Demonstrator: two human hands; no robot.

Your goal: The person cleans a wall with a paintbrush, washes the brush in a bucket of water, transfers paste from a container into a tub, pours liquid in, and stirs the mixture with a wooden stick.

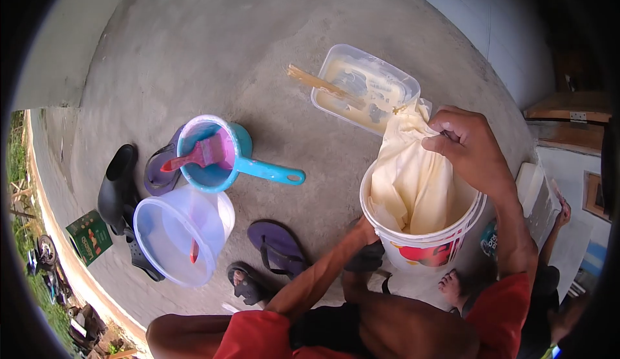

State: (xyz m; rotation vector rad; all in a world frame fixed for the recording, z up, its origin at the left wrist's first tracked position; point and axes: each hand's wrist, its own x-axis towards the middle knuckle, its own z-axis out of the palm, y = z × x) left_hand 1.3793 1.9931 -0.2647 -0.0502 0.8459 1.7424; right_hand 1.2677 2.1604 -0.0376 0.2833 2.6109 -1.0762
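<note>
My right hand [466, 143] is closed on the gathered top of a limp cream-coloured bag [413, 172], pinching it between thumb and fingers. The bag is pulled up above the rim of a white bucket [413, 235]; its lower part is down inside. Against the left side of that bucket is my left hand [367, 230], gripping it low under the rim, with most fingers hidden. Just behind the bag lies a clear plastic tub [403, 88] smeared with cream paste. A wooden stick [323, 84] rests across its edge.
To the left are a blue dipper [248, 143] with a red-handled paintbrush [206, 152] in it and a translucent bucket [174, 236]. Purple flip-flops [278, 246], black shoes [119, 178] and a green packet [89, 237] lie on the concrete floor. Another person's arm [555, 226] shows at right.
</note>
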